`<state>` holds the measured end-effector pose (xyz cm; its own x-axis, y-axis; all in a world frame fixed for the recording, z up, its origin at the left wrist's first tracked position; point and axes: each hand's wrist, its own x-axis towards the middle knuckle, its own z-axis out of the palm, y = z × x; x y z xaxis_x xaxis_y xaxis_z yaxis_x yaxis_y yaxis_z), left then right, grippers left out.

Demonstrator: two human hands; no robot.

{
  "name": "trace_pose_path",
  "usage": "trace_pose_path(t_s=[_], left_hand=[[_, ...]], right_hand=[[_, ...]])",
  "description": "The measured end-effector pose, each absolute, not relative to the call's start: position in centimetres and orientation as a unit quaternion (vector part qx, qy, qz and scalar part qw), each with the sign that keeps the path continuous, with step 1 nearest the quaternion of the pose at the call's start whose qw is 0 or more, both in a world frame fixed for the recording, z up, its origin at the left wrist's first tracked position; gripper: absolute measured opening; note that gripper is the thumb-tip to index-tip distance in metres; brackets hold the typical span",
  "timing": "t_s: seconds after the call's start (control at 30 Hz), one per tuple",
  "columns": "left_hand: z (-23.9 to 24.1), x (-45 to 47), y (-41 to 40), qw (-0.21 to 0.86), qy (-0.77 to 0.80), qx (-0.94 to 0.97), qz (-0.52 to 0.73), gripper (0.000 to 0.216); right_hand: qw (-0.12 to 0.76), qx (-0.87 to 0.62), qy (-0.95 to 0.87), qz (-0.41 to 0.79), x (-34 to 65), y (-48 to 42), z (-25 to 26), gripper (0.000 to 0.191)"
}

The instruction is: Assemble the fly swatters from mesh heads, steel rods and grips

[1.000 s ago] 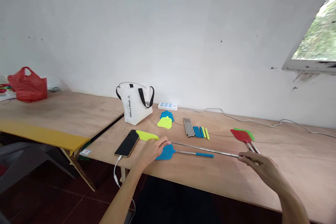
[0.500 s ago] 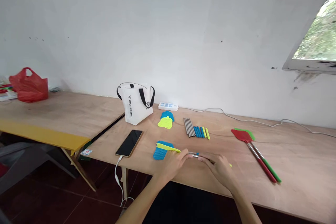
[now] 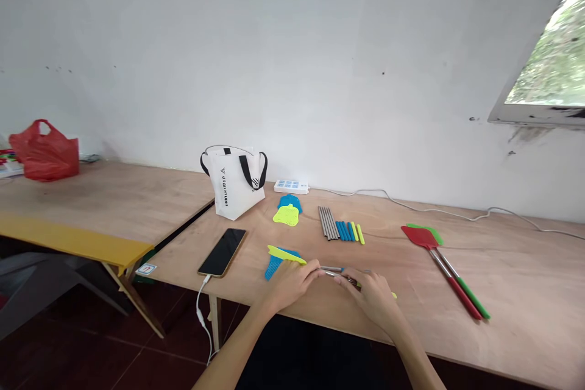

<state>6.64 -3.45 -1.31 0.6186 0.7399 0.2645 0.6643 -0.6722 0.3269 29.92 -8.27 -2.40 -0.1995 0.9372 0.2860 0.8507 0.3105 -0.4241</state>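
White tote bag (image 3: 238,192) reading "STUDIO", preceding word unclear, table-corner label (image 3: 146,269) unreadable

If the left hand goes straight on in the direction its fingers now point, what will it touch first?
The left hand would probably meet the right hand first, along the metal rod between them, though depth is unclear from one view.

Yellow swatter (image 3: 287,255), silver shaft (image 3: 329,273); blue mesh-patterned swatter (image 3: 273,267); grey tubes (image 3: 328,223).

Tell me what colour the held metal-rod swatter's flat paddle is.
The flat paddle is bright yellow, clearest in the head view.
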Motion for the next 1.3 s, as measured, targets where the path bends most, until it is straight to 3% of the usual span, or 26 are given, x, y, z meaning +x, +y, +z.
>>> trace_pose_path(t_s=[0.27,0.47,0.63,0.8,1.13,1.3], left_hand=[[-2.5,7.2,-3.1,0.062,0.384,0.895,0.217,0.044],[-1.9,4.2,-1.4,0.092,0.428,0.857,0.272,0.044],[-1.5,3.4,-1.4,0.106,0.433,0.852,0.274,0.039],[-0.7,3.8,-2.0,0.157,0.45,0.835,0.275,0.039],[-1.4,2.6,-1.8,0.113,0.457,0.834,0.289,0.037],[-2.5,5.2,-2.7,0.099,0.441,0.854,0.258,0.036]], right_hand=[[0.207,-0.572,-0.789,0.092,32.8,-8.4,-1.7,0.045],[0.304,-0.614,-0.721,0.097,42.0,-8.1,-2.8,0.053],[0.321,-0.662,-0.673,0.073,45.9,-8.3,-3.5,0.059],[0.318,-0.662,-0.677,0.057,44.9,-7.9,-3.8,0.056],[0.31,-0.629,-0.711,0.053,42.4,-7.1,-3.5,0.056],[0.285,-0.59,-0.751,0.075,35.6,-6.9,-3.7,0.055]])
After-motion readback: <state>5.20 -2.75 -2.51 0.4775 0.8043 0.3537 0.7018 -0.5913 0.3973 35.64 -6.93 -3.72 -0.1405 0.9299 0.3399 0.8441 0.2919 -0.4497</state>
